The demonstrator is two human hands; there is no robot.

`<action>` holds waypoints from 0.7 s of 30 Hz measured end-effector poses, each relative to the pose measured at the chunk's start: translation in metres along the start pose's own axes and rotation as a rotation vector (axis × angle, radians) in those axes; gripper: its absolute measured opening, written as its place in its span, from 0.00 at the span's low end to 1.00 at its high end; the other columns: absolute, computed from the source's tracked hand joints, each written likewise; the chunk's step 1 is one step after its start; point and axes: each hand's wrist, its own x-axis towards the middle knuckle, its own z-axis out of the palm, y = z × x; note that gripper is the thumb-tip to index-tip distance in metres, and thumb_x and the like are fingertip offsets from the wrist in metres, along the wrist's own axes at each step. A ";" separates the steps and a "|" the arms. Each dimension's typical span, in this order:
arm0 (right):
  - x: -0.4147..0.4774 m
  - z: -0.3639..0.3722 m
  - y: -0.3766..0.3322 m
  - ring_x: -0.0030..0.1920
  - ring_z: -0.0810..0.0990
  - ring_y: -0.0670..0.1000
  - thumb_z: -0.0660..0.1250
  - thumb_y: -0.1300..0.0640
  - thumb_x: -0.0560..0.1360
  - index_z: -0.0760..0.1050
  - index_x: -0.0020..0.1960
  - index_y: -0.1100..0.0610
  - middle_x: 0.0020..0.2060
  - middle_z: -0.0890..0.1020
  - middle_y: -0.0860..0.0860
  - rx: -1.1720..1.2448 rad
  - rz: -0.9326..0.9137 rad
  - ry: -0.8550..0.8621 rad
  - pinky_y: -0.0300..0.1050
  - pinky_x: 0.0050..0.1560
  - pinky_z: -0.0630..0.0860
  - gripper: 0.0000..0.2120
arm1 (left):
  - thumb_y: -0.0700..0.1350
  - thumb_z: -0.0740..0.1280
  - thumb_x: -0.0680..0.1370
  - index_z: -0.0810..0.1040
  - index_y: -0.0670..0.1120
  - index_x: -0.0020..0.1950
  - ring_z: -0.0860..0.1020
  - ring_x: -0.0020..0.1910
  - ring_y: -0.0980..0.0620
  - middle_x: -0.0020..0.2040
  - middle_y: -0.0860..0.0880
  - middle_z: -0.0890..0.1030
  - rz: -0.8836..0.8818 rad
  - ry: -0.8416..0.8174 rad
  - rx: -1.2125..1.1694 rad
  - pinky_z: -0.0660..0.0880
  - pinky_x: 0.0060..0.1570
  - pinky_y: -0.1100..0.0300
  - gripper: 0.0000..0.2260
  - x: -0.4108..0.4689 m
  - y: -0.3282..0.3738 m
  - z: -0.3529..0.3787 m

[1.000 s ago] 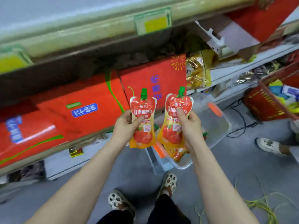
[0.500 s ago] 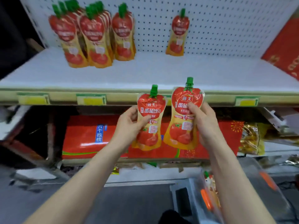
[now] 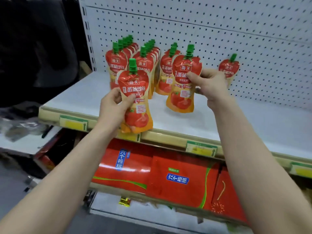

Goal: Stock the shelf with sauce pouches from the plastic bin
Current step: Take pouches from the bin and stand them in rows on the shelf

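My left hand (image 3: 113,107) grips a red tomato sauce pouch with a green cap (image 3: 135,98) above the front edge of the white shelf (image 3: 253,125). My right hand (image 3: 211,85) pinches a second pouch (image 3: 183,85) by its upper part, upright over the shelf, in front of a standing pouch. Several rows of the same pouches (image 3: 143,65) stand at the back left of the shelf. A single pouch (image 3: 229,68) leans at the pegboard further right. The plastic bin is out of view.
A white pegboard (image 3: 219,27) backs the shelf. Yellow price tags (image 3: 200,148) line its front rail. Red gift boxes (image 3: 168,176) fill the shelf below. A dark shape (image 3: 33,48) stands at the left, past the shelf upright.
Both hands have risen with their pouches from above the bin to shelf height. The right pouch is now over the shelf surface; my view has tilted up.
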 end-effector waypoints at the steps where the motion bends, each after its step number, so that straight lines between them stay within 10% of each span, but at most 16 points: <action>1: 0.014 0.004 0.006 0.35 0.83 0.42 0.70 0.62 0.76 0.81 0.49 0.60 0.34 0.85 0.44 0.007 0.021 -0.012 0.36 0.33 0.78 0.03 | 0.40 0.69 0.77 0.78 0.46 0.55 0.82 0.54 0.48 0.53 0.46 0.84 -0.009 0.020 -0.004 0.80 0.54 0.51 0.07 0.007 -0.001 -0.001; 21: 0.125 0.045 0.070 0.45 0.86 0.51 0.73 0.56 0.74 0.80 0.48 0.52 0.45 0.86 0.52 -0.063 0.033 0.000 0.57 0.51 0.83 0.05 | 0.40 0.69 0.77 0.77 0.46 0.60 0.83 0.54 0.52 0.55 0.48 0.84 -0.030 0.018 -0.058 0.80 0.51 0.57 0.12 0.066 -0.013 0.025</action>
